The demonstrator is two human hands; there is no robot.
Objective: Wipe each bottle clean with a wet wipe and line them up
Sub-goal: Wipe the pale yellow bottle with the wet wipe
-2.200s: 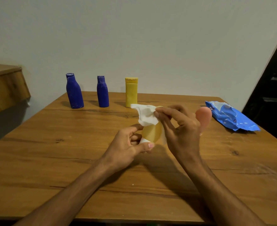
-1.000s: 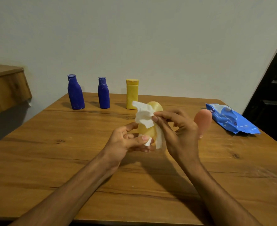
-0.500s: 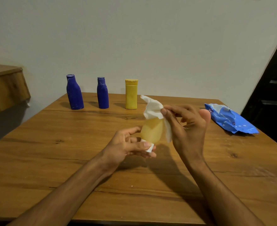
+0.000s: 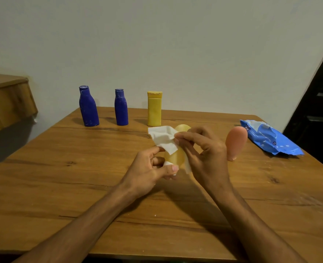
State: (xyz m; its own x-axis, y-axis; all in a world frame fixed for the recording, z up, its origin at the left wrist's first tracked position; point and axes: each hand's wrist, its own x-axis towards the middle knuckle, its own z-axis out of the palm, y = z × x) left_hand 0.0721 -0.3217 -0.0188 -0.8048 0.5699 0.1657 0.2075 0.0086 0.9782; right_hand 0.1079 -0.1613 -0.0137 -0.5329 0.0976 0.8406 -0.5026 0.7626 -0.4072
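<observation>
Above the middle of the wooden table (image 4: 61,186), my left hand (image 4: 149,171) grips the lower end of a rounded pale yellow bottle (image 4: 177,156), cap end down. My right hand (image 4: 202,154) pinches a white wet wipe (image 4: 162,138) against the bottle's upper part. Two dark blue bottles (image 4: 88,107) (image 4: 121,108) and a yellow flat-cap bottle (image 4: 154,109) stand in a row along the far edge. A pink rounded bottle (image 4: 235,142) stands upright just right of my right hand.
A crumpled blue wet-wipe pack (image 4: 270,139) lies at the table's right side. A wooden shelf (image 4: 6,99) juts out at the left, beside the table. A dark door (image 4: 322,103) stands at the right.
My right hand has slid the wipe over the yellow bottle's top, from the right side to the left, while my left hand turned and tilted the bottle. The row at the back has not moved.
</observation>
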